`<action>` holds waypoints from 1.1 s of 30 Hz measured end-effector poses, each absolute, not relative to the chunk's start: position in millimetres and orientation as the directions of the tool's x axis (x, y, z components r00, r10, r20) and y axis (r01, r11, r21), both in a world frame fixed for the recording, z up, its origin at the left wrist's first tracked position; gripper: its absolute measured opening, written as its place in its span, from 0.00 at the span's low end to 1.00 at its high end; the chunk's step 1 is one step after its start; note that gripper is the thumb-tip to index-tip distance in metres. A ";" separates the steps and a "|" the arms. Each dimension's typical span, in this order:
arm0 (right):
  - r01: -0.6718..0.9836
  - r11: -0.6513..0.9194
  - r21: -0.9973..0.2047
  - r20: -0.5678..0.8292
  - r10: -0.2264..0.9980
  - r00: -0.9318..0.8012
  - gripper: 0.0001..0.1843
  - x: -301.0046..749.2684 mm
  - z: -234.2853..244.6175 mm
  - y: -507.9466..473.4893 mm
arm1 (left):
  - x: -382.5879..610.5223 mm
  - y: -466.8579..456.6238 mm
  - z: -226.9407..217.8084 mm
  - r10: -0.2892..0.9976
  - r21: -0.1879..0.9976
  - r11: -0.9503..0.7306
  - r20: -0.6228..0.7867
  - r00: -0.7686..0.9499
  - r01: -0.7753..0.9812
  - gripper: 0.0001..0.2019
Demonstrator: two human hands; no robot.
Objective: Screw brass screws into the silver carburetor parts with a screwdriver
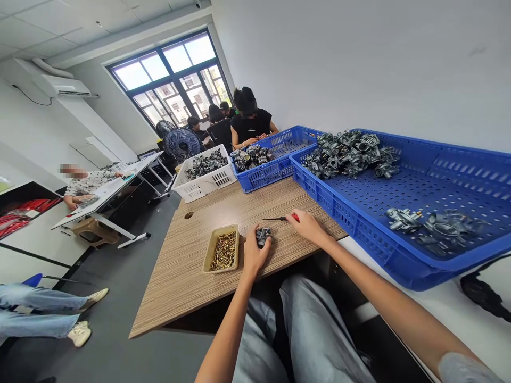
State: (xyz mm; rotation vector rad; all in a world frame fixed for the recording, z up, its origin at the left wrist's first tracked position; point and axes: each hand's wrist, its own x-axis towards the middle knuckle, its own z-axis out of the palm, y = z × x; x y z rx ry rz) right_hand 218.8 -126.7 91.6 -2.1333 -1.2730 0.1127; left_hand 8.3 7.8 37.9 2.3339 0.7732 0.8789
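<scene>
My left hand is closed around a small grey metal carburetor part, held against the wooden table. My right hand grips a screwdriver with a red handle; its dark shaft points left, lying low over the table just beyond the part. A tan tray of brass screws sits directly left of my left hand.
A big blue crate on my right holds metal carburetor parts. A second blue crate and a white crate of parts stand at the table's far end. Other people sit beyond, near a fan.
</scene>
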 end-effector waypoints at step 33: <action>0.884 0.008 -0.467 0.399 0.894 0.203 0.11 191.3 189.4 -182.6 | 4.3 3.9 46.5 0.680 0.738 -0.629 0.370 0.632 0.245 0.28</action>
